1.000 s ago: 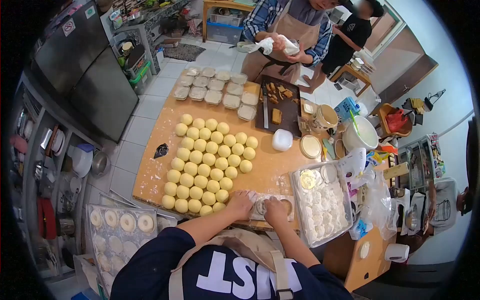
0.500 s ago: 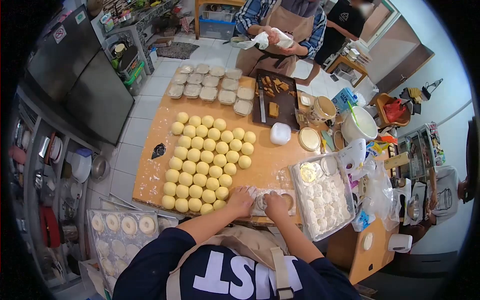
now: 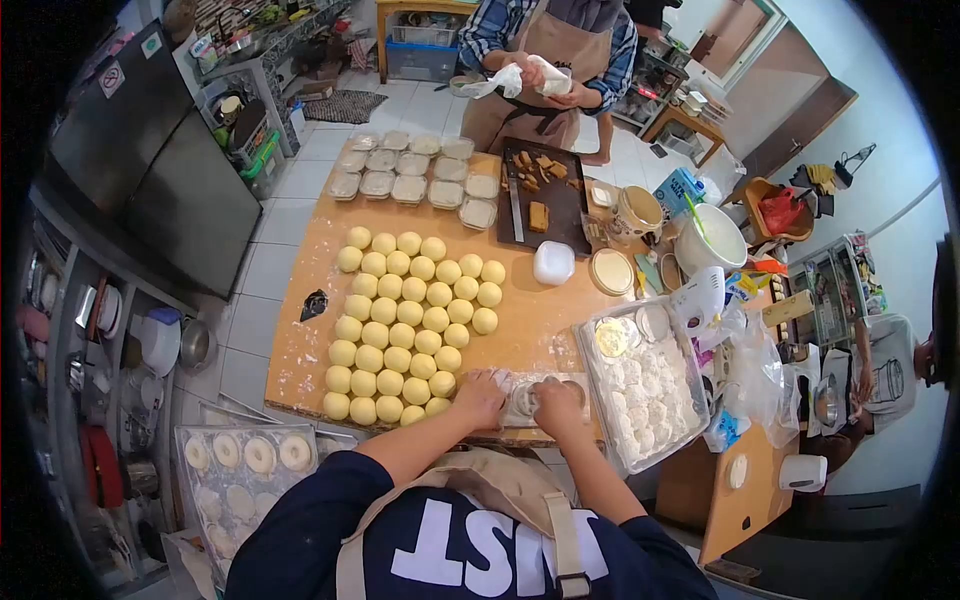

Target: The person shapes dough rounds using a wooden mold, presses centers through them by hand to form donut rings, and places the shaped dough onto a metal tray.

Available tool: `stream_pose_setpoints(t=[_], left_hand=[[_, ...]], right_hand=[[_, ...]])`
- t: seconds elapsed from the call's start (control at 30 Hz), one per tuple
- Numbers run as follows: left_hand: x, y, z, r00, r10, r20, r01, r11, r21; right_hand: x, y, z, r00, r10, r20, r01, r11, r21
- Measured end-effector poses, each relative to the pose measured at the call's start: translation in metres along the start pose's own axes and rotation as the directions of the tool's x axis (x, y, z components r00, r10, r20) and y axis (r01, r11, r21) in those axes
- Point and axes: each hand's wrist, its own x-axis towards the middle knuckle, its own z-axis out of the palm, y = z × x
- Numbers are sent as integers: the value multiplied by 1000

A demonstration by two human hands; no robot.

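Note:
My left hand (image 3: 483, 397) lies with its fingers stretched out at the left end of a small floured tray (image 3: 518, 382), beside the rows of dough balls (image 3: 397, 334). Over the same tray my right hand (image 3: 556, 404) is closed, its fingers bunched downward; whatever they hold is hidden. A pale ring-shaped piece (image 3: 522, 400) sits on the tray between my two hands. To the right stands a clear plastic box (image 3: 590, 400) with floury white dough rounds (image 3: 640, 395) in it and a round yellowish piece in one corner.
Several lidded clear tubs (image 3: 408, 189) stand at the far left of the table. A dark tray (image 3: 563, 205) carries brown pieces and a knife. Opposite, a person in an apron (image 3: 580, 60) holds a white bag (image 3: 548, 78). Ring doughnuts (image 3: 260, 454) lie on a tray at lower left.
My right fist has shifted slightly within the small tray, and my left hand stays at its end. The view has turned a little. The person in black at the back is mostly out of view.

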Motion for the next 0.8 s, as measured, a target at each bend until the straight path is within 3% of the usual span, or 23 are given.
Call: stream_pose_setpoints(t=[0.27, 0.8], left_hand=[[2, -5, 12, 995, 12, -96, -15, 999, -30], [-2, -2, 9, 993, 29, -112, -27, 1000, 13]], right_hand=[[5, -3, 4, 998, -12, 59, 11, 1000, 13], [2, -7, 5, 997, 15, 70, -15, 1000, 1]])
